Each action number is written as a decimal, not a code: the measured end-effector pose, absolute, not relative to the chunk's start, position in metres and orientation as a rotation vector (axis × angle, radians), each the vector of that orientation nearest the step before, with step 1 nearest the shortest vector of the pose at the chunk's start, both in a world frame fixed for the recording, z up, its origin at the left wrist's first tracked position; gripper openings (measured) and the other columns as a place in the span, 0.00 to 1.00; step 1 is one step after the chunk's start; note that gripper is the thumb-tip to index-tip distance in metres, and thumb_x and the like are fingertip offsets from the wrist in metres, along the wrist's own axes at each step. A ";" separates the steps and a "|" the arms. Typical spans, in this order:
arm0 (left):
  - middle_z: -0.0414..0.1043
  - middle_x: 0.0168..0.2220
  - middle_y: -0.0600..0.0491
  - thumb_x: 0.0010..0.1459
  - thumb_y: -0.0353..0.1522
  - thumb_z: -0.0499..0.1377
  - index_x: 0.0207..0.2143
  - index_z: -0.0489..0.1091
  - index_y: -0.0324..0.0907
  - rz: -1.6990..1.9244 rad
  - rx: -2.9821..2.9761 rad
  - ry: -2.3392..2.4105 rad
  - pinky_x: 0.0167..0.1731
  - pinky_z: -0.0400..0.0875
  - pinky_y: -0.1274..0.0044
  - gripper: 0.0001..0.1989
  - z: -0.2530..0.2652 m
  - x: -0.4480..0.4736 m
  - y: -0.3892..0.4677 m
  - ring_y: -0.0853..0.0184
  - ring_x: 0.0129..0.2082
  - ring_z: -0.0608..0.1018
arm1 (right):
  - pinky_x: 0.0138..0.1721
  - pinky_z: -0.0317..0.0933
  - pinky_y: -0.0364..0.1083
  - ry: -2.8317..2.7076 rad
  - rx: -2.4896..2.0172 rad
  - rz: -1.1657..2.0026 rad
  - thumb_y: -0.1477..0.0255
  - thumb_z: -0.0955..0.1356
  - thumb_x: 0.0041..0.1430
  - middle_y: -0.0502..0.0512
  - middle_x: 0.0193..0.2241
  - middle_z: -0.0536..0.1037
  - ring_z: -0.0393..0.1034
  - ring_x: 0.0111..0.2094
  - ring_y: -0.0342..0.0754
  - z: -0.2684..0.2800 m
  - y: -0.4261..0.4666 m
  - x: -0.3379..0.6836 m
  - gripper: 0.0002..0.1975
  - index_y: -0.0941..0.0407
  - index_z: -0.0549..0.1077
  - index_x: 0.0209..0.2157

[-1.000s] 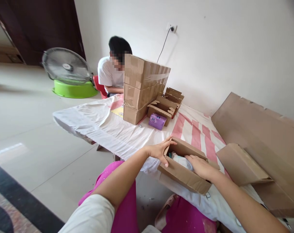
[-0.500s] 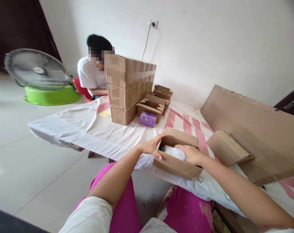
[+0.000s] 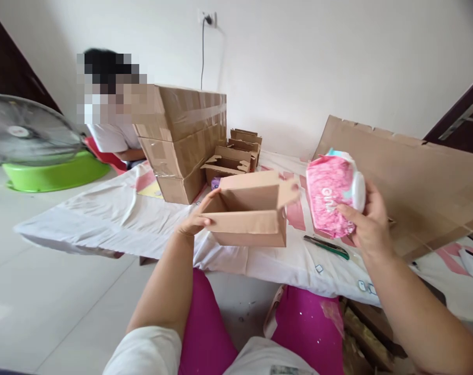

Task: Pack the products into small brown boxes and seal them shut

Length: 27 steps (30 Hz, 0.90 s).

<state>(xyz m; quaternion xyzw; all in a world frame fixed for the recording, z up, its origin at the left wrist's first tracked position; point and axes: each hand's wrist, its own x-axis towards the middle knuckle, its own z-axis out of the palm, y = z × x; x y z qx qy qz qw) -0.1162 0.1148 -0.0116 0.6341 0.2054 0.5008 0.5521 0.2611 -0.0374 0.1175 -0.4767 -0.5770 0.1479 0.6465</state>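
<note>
My left hand [image 3: 197, 217] grips the left end of an open cardboard box [image 3: 248, 229], thumb on the near side and fingers behind. The box is tilted, and nothing shows inside the part I can see. Out to the right, my right hand [image 3: 371, 221] holds a pink pack of wet wipes [image 3: 328, 195] with a white lid on its side. Below that pack, a green box cutter [image 3: 326, 247] lies on the cloth-covered table [image 3: 103, 208].
Taped cartons [image 3: 182, 146] are stacked at the left, with open boxes [image 3: 228, 159] beside them. A large cardboard sheet [image 3: 408, 182] leans at the right. Behind the stack sits another person [image 3: 111, 138]. A fan [image 3: 25, 130] rests on a green base at far left.
My right hand has lifted the wipes pack out of the box and carried it right. My left hand has moved the box left and tilted it. The box cutter now shows.
</note>
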 end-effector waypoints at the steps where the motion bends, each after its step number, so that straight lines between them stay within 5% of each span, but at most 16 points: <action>1: 0.66 0.58 0.44 0.30 0.48 0.72 0.60 0.62 0.43 1.245 1.364 0.455 0.57 0.64 0.60 0.52 -0.016 -0.123 0.116 0.44 0.60 0.66 | 0.56 0.60 0.59 -1.236 -1.079 0.347 0.63 0.73 0.48 0.56 0.56 0.67 0.64 0.55 0.56 0.107 -0.041 0.263 0.37 0.50 0.58 0.58; 5: 0.79 0.39 0.49 0.27 0.50 0.70 0.49 0.71 0.43 1.562 0.976 0.460 0.49 0.73 0.66 0.44 -0.037 -0.136 0.122 0.50 0.49 0.77 | 0.52 0.64 0.59 -1.133 -1.269 0.430 0.60 0.72 0.49 0.59 0.55 0.69 0.67 0.52 0.58 0.045 -0.048 0.260 0.36 0.53 0.58 0.58; 10: 0.80 0.28 0.52 0.29 0.48 0.71 0.48 0.71 0.42 1.537 0.896 0.445 0.45 0.76 0.65 0.41 -0.048 -0.132 0.128 0.51 0.40 0.81 | 0.57 0.57 0.61 -1.693 -1.632 0.361 0.59 0.73 0.45 0.64 0.54 0.70 0.64 0.55 0.63 -0.036 -0.041 0.237 0.39 0.56 0.63 0.58; 15: 0.80 0.32 0.50 0.27 0.45 0.73 0.55 0.66 0.41 1.398 0.954 0.333 0.46 0.76 0.67 0.49 -0.031 -0.119 0.118 0.50 0.43 0.80 | 0.54 0.58 0.63 -1.966 -1.512 0.170 0.56 0.70 0.52 0.67 0.51 0.72 0.64 0.54 0.63 -0.035 -0.031 0.228 0.32 0.57 0.66 0.56; 20: 0.73 0.51 0.42 0.26 0.43 0.73 0.61 0.57 0.39 1.233 1.001 0.336 0.48 0.74 0.68 0.58 -0.013 -0.109 0.106 0.47 0.55 0.72 | 0.45 0.66 0.52 -1.674 -1.123 0.127 0.64 0.65 0.63 0.58 0.41 0.75 0.70 0.43 0.51 0.043 -0.033 0.215 0.12 0.52 0.70 0.46; 27: 0.70 0.56 0.48 0.22 0.50 0.71 0.60 0.60 0.46 1.102 1.143 0.501 0.45 0.75 0.63 0.58 -0.013 -0.105 0.103 0.43 0.56 0.69 | 0.42 0.66 0.49 -1.725 -0.991 0.206 0.68 0.69 0.59 0.57 0.40 0.73 0.68 0.41 0.48 0.082 -0.028 0.178 0.13 0.53 0.70 0.46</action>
